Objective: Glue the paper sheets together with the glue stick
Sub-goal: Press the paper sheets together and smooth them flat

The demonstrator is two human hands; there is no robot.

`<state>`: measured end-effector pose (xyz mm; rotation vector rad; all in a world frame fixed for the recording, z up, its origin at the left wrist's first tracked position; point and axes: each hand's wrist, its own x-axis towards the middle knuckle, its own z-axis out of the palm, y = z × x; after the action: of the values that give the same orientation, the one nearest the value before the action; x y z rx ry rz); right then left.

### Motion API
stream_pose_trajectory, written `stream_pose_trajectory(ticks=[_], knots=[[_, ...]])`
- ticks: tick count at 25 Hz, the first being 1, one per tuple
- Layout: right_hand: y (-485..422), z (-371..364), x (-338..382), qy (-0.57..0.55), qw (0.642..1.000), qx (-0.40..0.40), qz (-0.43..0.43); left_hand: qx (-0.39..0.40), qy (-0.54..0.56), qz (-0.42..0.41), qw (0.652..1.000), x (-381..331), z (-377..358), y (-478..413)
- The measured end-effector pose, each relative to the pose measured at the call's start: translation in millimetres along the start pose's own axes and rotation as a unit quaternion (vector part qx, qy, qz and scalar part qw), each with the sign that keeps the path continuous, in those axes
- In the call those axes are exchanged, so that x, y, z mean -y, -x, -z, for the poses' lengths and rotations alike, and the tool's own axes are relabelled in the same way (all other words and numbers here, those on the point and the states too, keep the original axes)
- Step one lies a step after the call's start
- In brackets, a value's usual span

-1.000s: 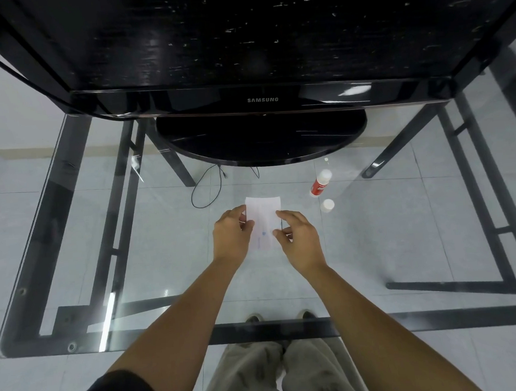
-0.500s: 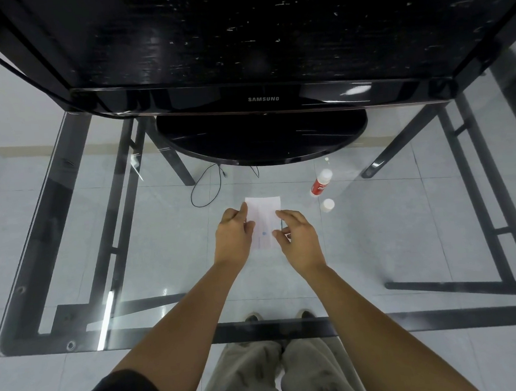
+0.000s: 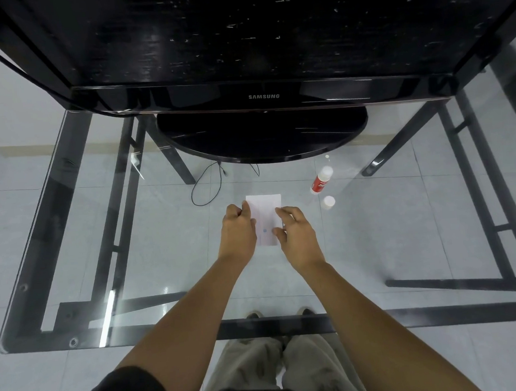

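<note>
Holds small white rectangular paper sheets (image 3: 264, 216) at mid clear glass tabletop w/ black metal frame (image 3: 169, 264); stacked as one rectangle, no. of sheets not clear; flat on glass or just above it, can't tell; shows a small blue dot near its near end. Pinches L edge near far corner w/ left hand (image 3: 237, 227), fingers curled in, thumb vs. paper. Pinches R edge w/ right hand (image 3: 297, 235), index finger reaching toward far R corner, thumb on top nearer the body, other fingers curled. Leaves red-and-white glue stick (image 3: 320, 180) on glass to R of sheets & further away, tilted, apart from both hands; standing or lying, can't tell. Leaves small round white cap (image 3: 329, 202) just on near side of stick, not touching it. Faces big black Samsung monitor (image 3: 257, 41) on oval black base (image 3: 261, 133) at far edge of table. Shows thru glass: thin black cable (image 3: 206, 187) on pale tiled floor (image 3: 79, 379), beige trousers (image 3: 257, 365).
</note>
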<state>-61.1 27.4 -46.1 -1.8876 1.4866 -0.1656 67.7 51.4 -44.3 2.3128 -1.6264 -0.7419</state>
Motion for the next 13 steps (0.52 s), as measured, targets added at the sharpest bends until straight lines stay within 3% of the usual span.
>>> stream_pose_trajectory(ticks=[8,13], knots=[[-3.8,-1.0,-3.8,0.149,0.988,-0.008,0.031,0.002,-0.014,0.003,1.0,-1.7,-0.3,0.0],[-6.8,0.5,-14.0,0.259,0.96,0.056,0.089,0.004,-0.021,-0.002,1.0,-2.1,-0.4,0.1]])
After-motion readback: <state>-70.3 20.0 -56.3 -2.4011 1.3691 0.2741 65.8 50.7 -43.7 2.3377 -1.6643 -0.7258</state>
